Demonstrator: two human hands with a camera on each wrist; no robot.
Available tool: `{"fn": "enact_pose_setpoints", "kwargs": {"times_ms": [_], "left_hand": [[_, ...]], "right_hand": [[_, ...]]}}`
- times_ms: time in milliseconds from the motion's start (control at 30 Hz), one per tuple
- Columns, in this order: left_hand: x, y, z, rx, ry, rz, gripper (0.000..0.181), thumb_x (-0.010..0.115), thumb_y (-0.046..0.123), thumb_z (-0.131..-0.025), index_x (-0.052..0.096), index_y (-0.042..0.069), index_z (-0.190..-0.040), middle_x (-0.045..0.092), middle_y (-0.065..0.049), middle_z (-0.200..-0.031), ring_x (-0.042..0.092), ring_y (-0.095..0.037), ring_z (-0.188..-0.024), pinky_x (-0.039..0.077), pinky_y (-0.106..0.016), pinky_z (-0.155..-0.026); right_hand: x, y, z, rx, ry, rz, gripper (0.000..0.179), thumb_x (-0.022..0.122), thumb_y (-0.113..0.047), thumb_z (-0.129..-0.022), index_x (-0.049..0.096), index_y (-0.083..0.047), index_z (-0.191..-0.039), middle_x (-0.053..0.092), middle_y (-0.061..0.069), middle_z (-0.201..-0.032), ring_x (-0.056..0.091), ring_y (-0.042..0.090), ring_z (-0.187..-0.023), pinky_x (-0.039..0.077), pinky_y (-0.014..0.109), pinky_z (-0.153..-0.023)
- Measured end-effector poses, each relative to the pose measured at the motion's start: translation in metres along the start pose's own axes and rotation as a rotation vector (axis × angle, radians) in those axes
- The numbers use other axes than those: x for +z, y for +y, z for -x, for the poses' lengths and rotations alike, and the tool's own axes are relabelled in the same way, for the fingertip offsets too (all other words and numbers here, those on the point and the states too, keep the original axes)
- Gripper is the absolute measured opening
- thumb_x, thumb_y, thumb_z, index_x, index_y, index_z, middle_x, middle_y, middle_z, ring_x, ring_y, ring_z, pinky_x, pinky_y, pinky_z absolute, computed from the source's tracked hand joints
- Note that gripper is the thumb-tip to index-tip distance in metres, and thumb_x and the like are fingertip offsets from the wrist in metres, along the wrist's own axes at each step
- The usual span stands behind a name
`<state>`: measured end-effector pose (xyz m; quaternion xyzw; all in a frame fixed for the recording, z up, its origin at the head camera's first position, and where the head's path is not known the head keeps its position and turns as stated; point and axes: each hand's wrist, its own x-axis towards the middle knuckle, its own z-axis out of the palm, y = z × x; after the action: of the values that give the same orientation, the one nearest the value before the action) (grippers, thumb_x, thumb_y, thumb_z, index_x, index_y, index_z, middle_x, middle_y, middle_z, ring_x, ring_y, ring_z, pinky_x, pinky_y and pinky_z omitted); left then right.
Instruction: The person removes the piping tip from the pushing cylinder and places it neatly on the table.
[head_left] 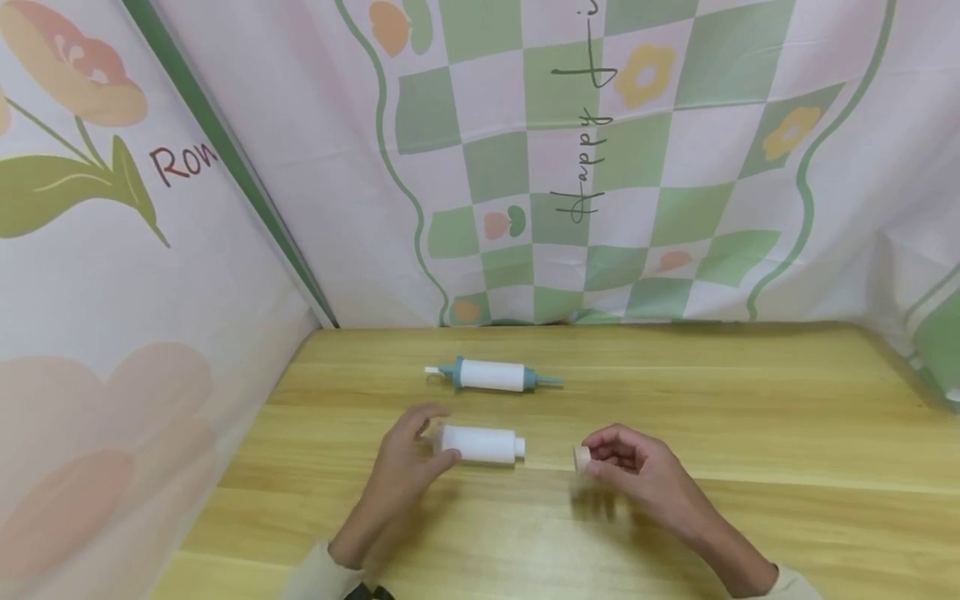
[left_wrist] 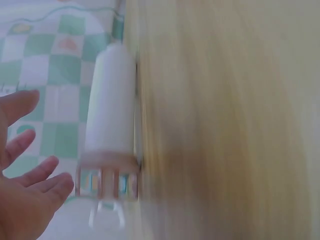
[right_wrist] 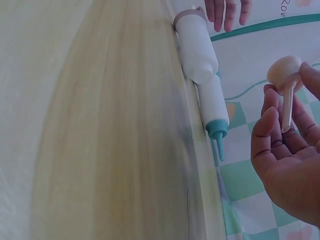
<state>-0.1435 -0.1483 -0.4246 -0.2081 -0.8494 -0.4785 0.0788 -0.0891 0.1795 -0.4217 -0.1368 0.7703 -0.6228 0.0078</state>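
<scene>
A white squeeze-type bottle lies on its side, its bare neck pointing right. At its other end is a pinkish-brown collar with a slotted base. Beside that end is my left hand, fingers spread; the left wrist view shows it apart from the bottle. My right hand, off to the right of the neck, pinches a cream nozzle cap between thumb and fingers. A clear thin spout on the cap reaches back over the palm. Behind the bottle lies a similar white one with teal ends.
The wooden table runs back to a curtain with a green and white check. Another flowered curtain hangs along the left edge. The teal-ended bottle's thin spout points right.
</scene>
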Motion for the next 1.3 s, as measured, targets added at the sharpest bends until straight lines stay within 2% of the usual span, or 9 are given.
{"fn": "enact_pose_setpoints", "kwargs": {"times_ms": [200,300,433,633,833,1067,1300], "left_hand": [[0.011,0.015,-0.003,-0.081,-0.025,0.216,0.045,0.081,0.004,-0.082,0.064,0.005,-0.123,0.063,-0.011,-0.125,0.059,-0.037,-0.117,0.048,-0.045,-0.101],[0.017,0.019,-0.003,-0.102,-0.069,0.323,0.045,0.080,0.003,-0.083,0.062,0.003,-0.124,0.061,-0.013,-0.126,0.060,-0.035,-0.115,0.049,-0.047,-0.099],[0.023,0.025,-0.003,-0.118,-0.133,0.418,0.047,0.078,0.003,-0.085,0.059,0.000,-0.128,0.059,-0.015,-0.128,0.061,-0.034,-0.113,0.051,-0.045,-0.096],[0.037,0.036,-0.008,-0.109,-0.194,0.442,0.047,0.078,0.005,-0.085,0.060,0.007,-0.128,0.061,-0.010,-0.125,0.064,-0.031,-0.107,0.055,-0.042,-0.090],[0.053,0.043,-0.009,-0.085,-0.224,0.443,0.046,0.079,0.005,-0.084,0.062,0.014,-0.125,0.063,-0.012,-0.119,0.067,-0.026,-0.098,0.056,-0.042,-0.087],[0.070,0.050,-0.006,-0.072,-0.266,0.484,0.043,0.077,0.002,-0.084,0.063,0.015,-0.123,0.064,-0.005,-0.116,0.067,-0.026,-0.097,0.056,-0.041,-0.087],[0.080,0.053,-0.006,-0.065,-0.276,0.501,0.043,0.077,0.002,-0.084,0.063,0.013,-0.123,0.064,-0.011,-0.117,0.068,-0.021,-0.095,0.056,-0.039,-0.088]], "right_hand": [[0.000,-0.002,0.000,0.007,0.004,-0.009,0.022,0.068,-0.008,-0.095,0.063,0.003,-0.114,0.066,0.014,-0.104,0.065,0.020,-0.091,0.056,0.028,-0.079],[0.000,-0.002,0.000,0.014,0.003,-0.012,0.023,0.068,-0.009,-0.095,0.063,0.003,-0.114,0.066,0.014,-0.104,0.065,0.020,-0.091,0.056,0.028,-0.079],[0.001,-0.002,0.000,0.023,-0.004,-0.021,0.024,0.068,-0.009,-0.096,0.062,0.004,-0.115,0.066,0.015,-0.105,0.065,0.020,-0.091,0.057,0.029,-0.079],[0.002,-0.002,0.000,0.014,-0.002,-0.042,0.024,0.067,-0.008,-0.096,0.062,0.005,-0.116,0.065,0.017,-0.107,0.066,0.020,-0.091,0.058,0.030,-0.078],[0.003,-0.002,0.000,0.004,0.002,-0.052,0.024,0.067,-0.007,-0.096,0.061,0.006,-0.115,0.065,0.018,-0.107,0.066,0.021,-0.091,0.058,0.030,-0.079],[0.004,-0.002,0.000,0.007,-0.006,-0.066,0.024,0.066,-0.008,-0.097,0.060,0.006,-0.116,0.065,0.019,-0.106,0.067,0.023,-0.091,0.058,0.032,-0.079],[0.007,-0.004,-0.001,-0.010,-0.003,-0.068,0.024,0.066,-0.006,-0.096,0.060,0.007,-0.115,0.065,0.019,-0.104,0.067,0.021,-0.089,0.059,0.032,-0.078]]}}
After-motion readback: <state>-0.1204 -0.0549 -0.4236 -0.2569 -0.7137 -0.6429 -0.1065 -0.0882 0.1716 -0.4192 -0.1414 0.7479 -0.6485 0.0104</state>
